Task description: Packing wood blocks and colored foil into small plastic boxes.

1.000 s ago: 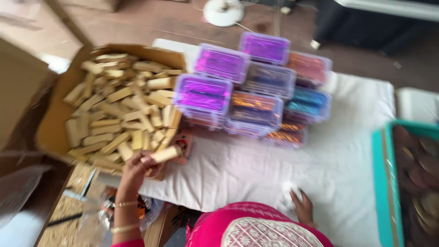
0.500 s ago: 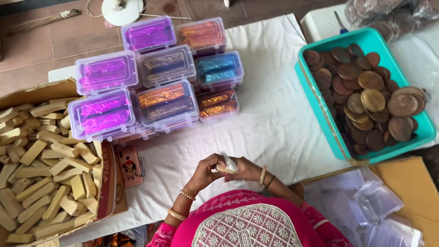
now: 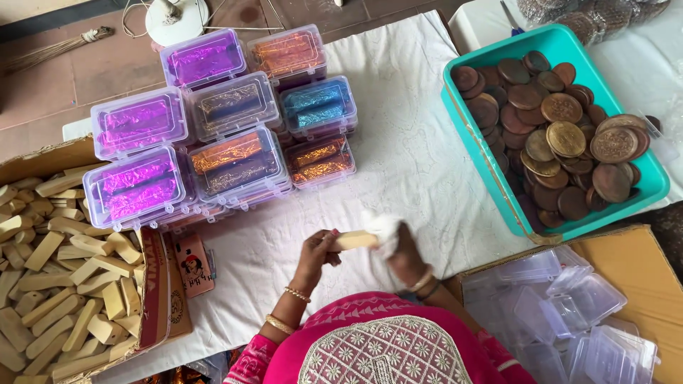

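Observation:
My left hand (image 3: 313, 257) grips one end of a pale tan wooden bar (image 3: 354, 240) and holds it level over the white cloth (image 3: 398, 149). My right hand (image 3: 404, 254) clasps a scrap of white cloth or paper (image 3: 381, 226) pressed against the bar's other end; this hand is blurred. Both hands meet just above my pink embroidered top. On the left a cardboard box (image 3: 153, 288) holds many more such bars (image 3: 64, 284).
Several clear plastic boxes with purple, orange and blue foil (image 3: 228, 135) are stacked on the cloth. A teal tray (image 3: 469, 135) with brown round discs (image 3: 562, 135) lies on the right. Empty clear boxes (image 3: 569, 313) fill a carton at lower right. A small picture card (image 3: 192, 263) lies by the cardboard box.
A second ago my left hand took a bar from the cardboard box. It has come to the middle, and now both hands hold it while the right hand rubs it with the white scrap.

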